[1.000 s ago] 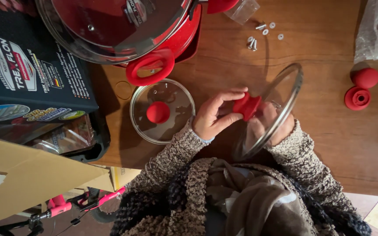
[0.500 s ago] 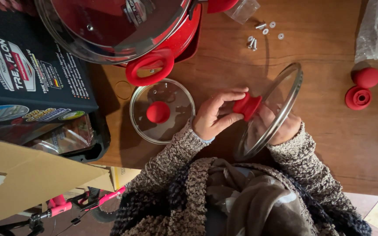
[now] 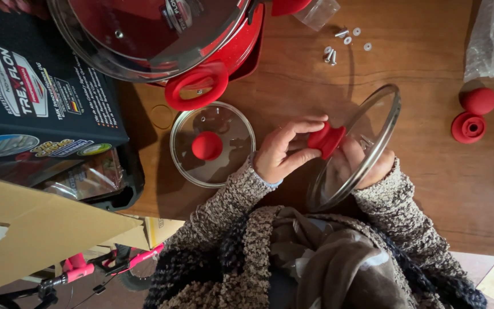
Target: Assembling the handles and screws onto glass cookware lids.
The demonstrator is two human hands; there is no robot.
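Note:
My left hand (image 3: 281, 150) grips a red knob (image 3: 326, 139) pressed against the top of a glass lid (image 3: 373, 123) with a metal rim, held tilted on edge above the wooden table (image 3: 430, 189). My right hand (image 3: 367, 166) supports that lid from behind and shows through the glass. A smaller glass lid (image 3: 212, 144) with a red knob fitted lies flat on the table just left of my left hand.
A red pot (image 3: 201, 51) with a big glass lid and red handle sits at the top. Screws and washers (image 3: 338, 46) lie beyond the lid. Two loose red knob parts (image 3: 471, 114) rest at right. A dark printed box (image 3: 35, 97) and brown cardboard (image 3: 35, 229) stand left.
The tilted lid and both hands have barely shifted; my left fingers stay on the red knob with a slight change of grip.

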